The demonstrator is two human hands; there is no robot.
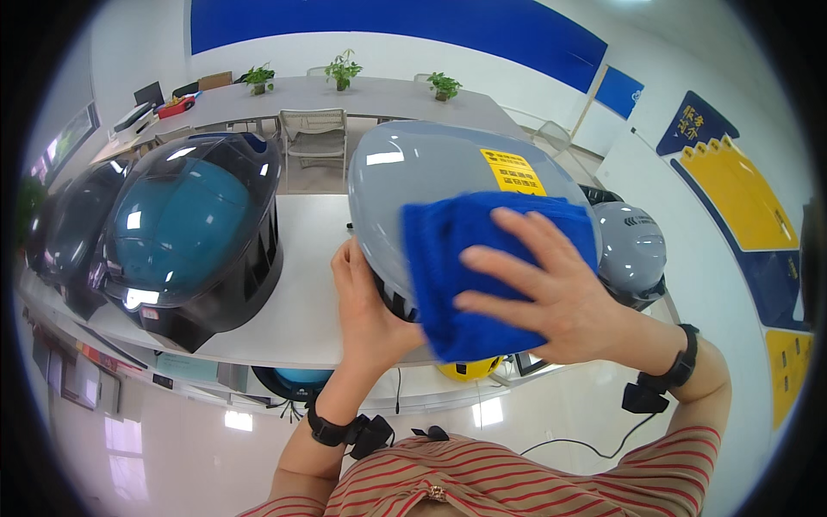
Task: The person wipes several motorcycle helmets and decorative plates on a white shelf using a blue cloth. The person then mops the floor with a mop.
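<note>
A large glossy grey helmet-shaped shell [426, 161] with a yellow label [513, 171] that bears writing is right in front of me, dome up. My left hand [371, 316] holds its lower left edge, near a black slotted base [394, 298] that is mostly hidden. With fingers spread, my right hand [549, 291] presses a folded blue cloth [446, 271] against the shell's near right side. The cloth covers much of that side and looks slightly blurred.
Left on the white shelf top [310, 258] sits a dark transparent helmet [187, 220] with a teal inner dome; another dark helmet [71, 226] adjoins it. A smaller grey helmet [630, 249] stands right. Below are a yellow helmet [471, 369] and a blue-and-black one [300, 378].
</note>
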